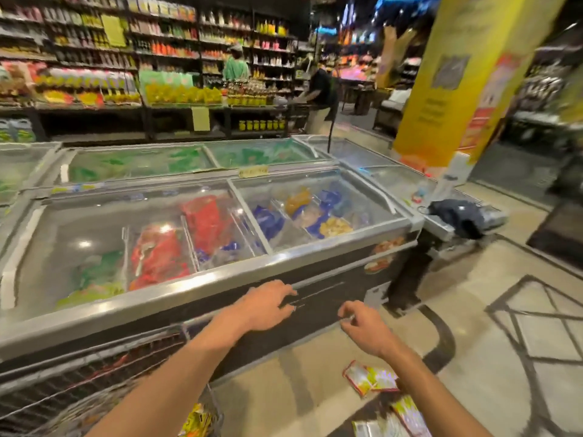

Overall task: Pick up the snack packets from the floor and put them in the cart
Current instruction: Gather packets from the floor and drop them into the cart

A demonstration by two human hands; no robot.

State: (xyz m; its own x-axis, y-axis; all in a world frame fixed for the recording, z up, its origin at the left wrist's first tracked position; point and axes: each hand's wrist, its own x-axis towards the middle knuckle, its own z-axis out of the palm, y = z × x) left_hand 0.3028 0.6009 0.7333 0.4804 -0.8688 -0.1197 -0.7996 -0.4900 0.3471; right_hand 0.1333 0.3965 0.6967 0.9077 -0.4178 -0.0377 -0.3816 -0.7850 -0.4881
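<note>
Snack packets lie on the tiled floor at the lower right: a red, white and yellow pair (pixel 369 377) and more packets (pixel 397 419) at the bottom edge, partly behind my right forearm. A wire cart (pixel 94 383) stands at the lower left against the freezer, with a yellow packet (pixel 196 421) inside it near its right wall. My left hand (pixel 268 305) hovers empty, fingers spread, in front of the freezer's dark side. My right hand (pixel 362 328) is also empty, its fingers loosely curled, held above the floor packets.
A long chest freezer (pixel 202 275) with glass lids fills the middle. A yellow pillar (pixel 457 77) stands at the right, with a dark bag (pixel 457 216) on the freezer end. Two people stand by the far shelves (pixel 94 58). Dark line patterns cross the floor at the right.
</note>
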